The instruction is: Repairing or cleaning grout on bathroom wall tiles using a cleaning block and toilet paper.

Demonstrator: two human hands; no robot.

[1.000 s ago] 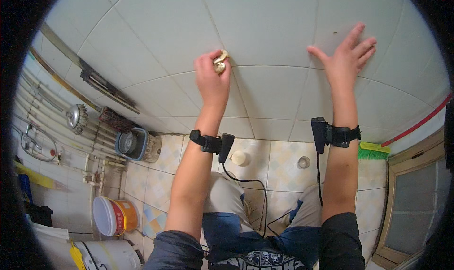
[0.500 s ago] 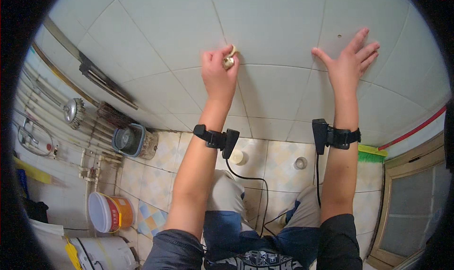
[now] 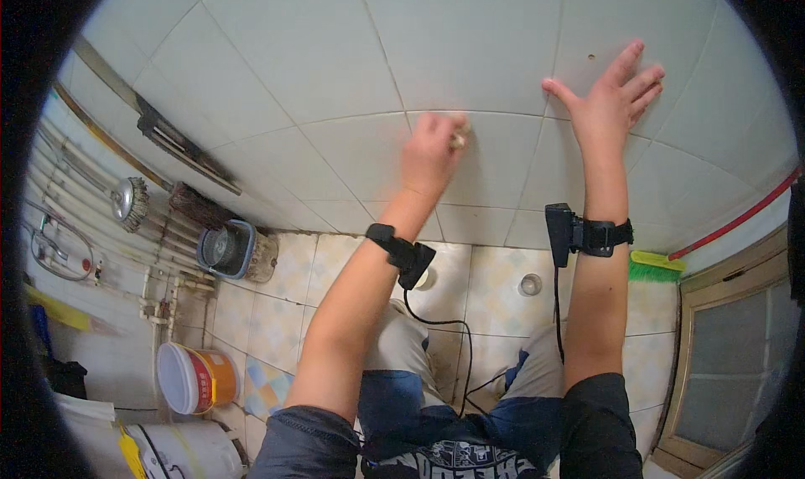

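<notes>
My left hand (image 3: 429, 154) is closed around a small pale-yellow wad (image 3: 459, 134), held at the white tiled wall (image 3: 470, 35) just below a horizontal grout line. Motion smears the fingers and the wad, so its exact kind does not show. Farther right, my right hand (image 3: 605, 106) lies on the tiles with its fingers spread and nothing in them. A small dark hole (image 3: 591, 57) marks the tile just above and left of those fingers. Each forearm wears a black strap with a cabled device, the left one (image 3: 402, 257) and the right one (image 3: 587, 231).
On the floor by the wall are a round metal drain (image 3: 530, 284) and a pale container partly behind my left wrist. A green broom (image 3: 657, 266) leans right, near a framed door (image 3: 729, 378). Pipes, a blue-rimmed basin (image 3: 243, 248) and an orange bucket (image 3: 220, 378) are left.
My left hand has moved right and down across the tiles with the pale wad in it. The right hand stays spread on the wall while the view shifts slightly.
</notes>
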